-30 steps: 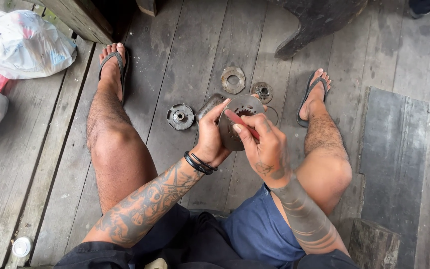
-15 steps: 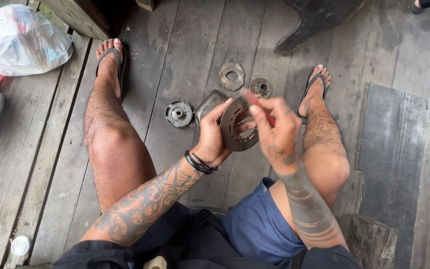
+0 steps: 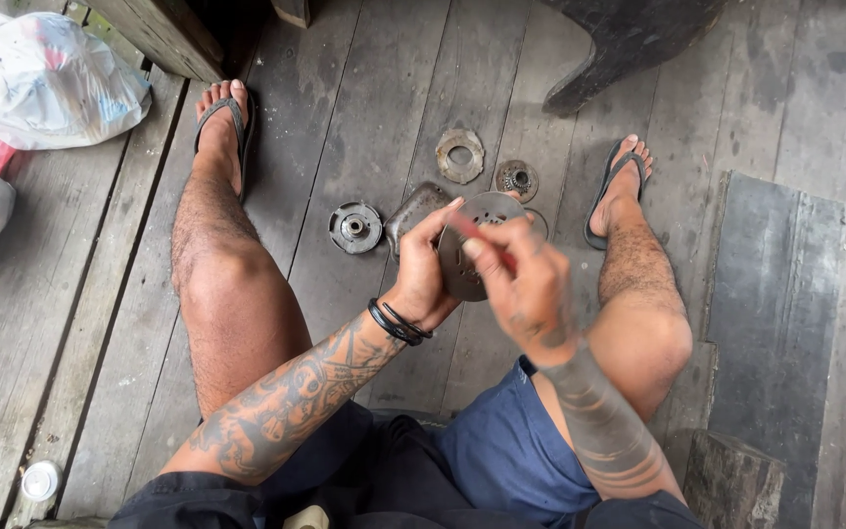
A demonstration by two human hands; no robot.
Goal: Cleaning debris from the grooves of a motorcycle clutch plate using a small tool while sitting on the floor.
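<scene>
Over plank floor | left hand [image 3: 423, 279] fingers grasp metal disc [image 3: 477, 245] | right hand [image 3: 526, 284] fingers pinch red tool [image 3: 477, 235]

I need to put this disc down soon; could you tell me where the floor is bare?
Bare boards lie between the left leg and the hub, and beyond the right foot on the dark plank. It is crowded ahead of the disc, around the ring and gear.

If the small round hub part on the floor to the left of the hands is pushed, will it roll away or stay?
The round hub part lies flat on the wooden planks, so it would probably slide, not roll. It looks like metal, so likely stiff and heavy for its size. Tipped on edge, its round rim could roll toward a plank gap.
</scene>
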